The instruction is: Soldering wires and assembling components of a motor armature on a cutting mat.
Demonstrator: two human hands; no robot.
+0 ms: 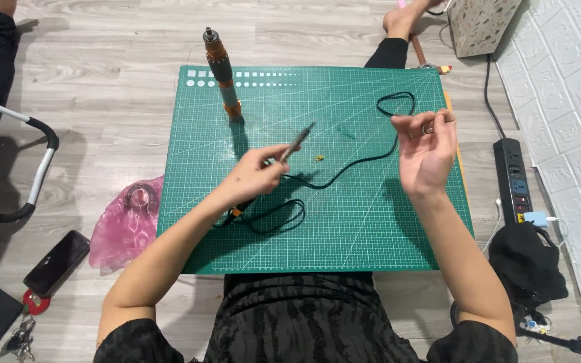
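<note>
The left hand [253, 176] has its fingers pinched round a thin soldering iron [295, 142], a slim dark rod with a greyish metal tip angled up and to the right, held just above the green cutting mat [371, 222]. Its black cord [358, 158] snakes across the mat and loops near the right hand [426, 151], which is raised with fingers loosely curled, apart, gripping nothing. An orange-and-grey electric screwdriver [221, 70] lies at the mat's far edge.

Home floor workspace, wood-look flooring [102, 40], green cutting mat [371, 228] (gridded), power strip [514, 176]
</note>
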